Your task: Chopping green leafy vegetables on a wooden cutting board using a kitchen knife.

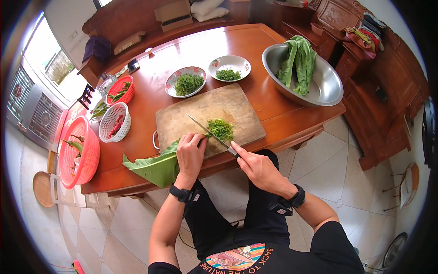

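Observation:
My left hand (190, 153) presses a large green leaf (152, 166) onto the near edge of a wooden cutting board (181, 125); the leaf's wide part hangs over the table edge at the left. In my right hand (261, 167) is the dark handle of a knife (207, 130), its blade slanting up and left over the board, close beside my left fingers. Finely shredded greens (220, 129) lie in a small pile just right of the blade. Behind the board, a patterned plate (168, 89) and a second plate (224, 61) each hold shredded greens.
At the right stands a steel basin (330, 92) with long leaves (299, 65). To the left are a red basket (130, 94) of green peppers, a white basket (124, 125) with red peppers, and a large pink basket (92, 150). A phone (133, 65) lies farther back.

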`<action>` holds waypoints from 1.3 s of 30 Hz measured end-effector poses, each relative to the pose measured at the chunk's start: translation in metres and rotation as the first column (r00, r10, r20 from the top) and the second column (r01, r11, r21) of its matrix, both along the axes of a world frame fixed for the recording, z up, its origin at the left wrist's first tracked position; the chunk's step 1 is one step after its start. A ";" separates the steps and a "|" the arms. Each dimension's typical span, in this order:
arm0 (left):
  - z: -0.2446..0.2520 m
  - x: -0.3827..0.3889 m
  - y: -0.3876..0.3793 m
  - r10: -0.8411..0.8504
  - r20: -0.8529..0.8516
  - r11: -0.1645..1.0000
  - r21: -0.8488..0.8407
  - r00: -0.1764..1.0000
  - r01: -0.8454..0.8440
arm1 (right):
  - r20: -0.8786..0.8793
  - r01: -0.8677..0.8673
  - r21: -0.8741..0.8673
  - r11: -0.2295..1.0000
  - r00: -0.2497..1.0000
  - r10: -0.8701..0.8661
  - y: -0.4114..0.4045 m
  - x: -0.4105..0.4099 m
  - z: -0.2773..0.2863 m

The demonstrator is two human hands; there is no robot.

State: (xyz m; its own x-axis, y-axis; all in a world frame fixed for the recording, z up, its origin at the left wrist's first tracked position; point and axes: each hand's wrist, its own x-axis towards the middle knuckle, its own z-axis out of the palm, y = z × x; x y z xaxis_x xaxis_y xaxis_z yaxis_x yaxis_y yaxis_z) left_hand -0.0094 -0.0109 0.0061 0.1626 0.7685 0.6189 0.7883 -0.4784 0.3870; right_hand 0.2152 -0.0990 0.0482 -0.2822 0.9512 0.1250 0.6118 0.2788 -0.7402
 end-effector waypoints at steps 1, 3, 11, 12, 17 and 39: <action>0.000 0.000 0.000 0.001 0.002 1.000 -0.003 1.000 -0.001 | 0.015 -0.002 0.002 1.000 1.000 0.002 0.000 0.000 0.000; 0.003 0.000 -0.001 -0.007 0.022 0.999 -0.041 1.000 0.008 | 0.032 -0.003 0.001 1.000 0.999 0.003 -0.001 -0.001 0.001; -0.002 0.002 0.004 0.029 0.029 0.999 -0.034 0.999 -0.028 | 0.204 -0.016 0.096 0.995 0.979 -0.004 -0.002 -0.006 -0.008; -0.003 0.003 0.004 0.033 0.026 0.999 -0.031 0.999 -0.032 | 0.206 -0.012 0.092 0.996 0.979 -0.007 -0.001 -0.008 -0.009; -0.004 0.003 0.004 0.023 0.026 1.000 -0.021 0.999 -0.022 | 0.185 -0.010 0.193 0.981 0.982 -0.026 0.021 -0.015 -0.022; -0.005 0.005 0.003 0.006 0.055 1.000 0.002 0.998 -0.006 | 0.159 -0.015 0.166 0.986 0.987 -0.012 0.010 -0.010 -0.014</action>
